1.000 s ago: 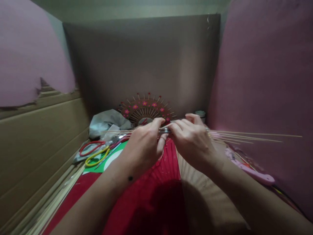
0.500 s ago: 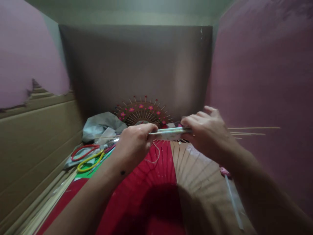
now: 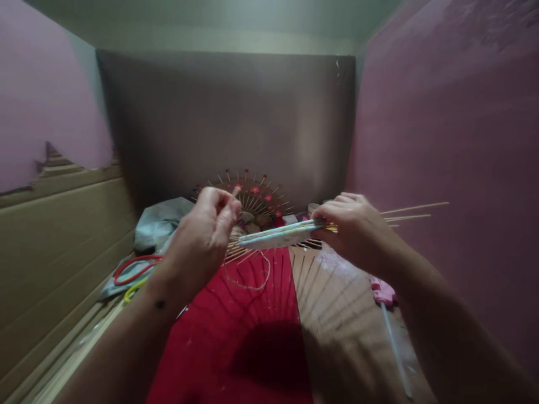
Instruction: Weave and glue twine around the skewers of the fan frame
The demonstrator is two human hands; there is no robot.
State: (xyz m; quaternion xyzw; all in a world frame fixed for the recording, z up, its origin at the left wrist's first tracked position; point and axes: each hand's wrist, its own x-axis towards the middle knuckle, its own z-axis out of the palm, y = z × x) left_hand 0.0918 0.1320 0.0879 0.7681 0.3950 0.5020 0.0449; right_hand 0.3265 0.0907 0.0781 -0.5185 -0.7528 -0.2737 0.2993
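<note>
Bundle: long axis left-right, right end higher
Right grip: clasping bundle's right end
Left grip: narrow, contents unclear

Matt cardboard at left, ribbed where torn; crinkled, plastic-looking bag left of centre. Fibrous-looking string at centre; wooden sticks at right. Lower right, a plastic glue gun and smooth, translucent rod.

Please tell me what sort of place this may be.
It is probably a small craft corner. The right hand holds thin sticks, a fan-shaped piece with pink flowers stands at the back, and what looks like a pink glue gun lies at the right.
</note>
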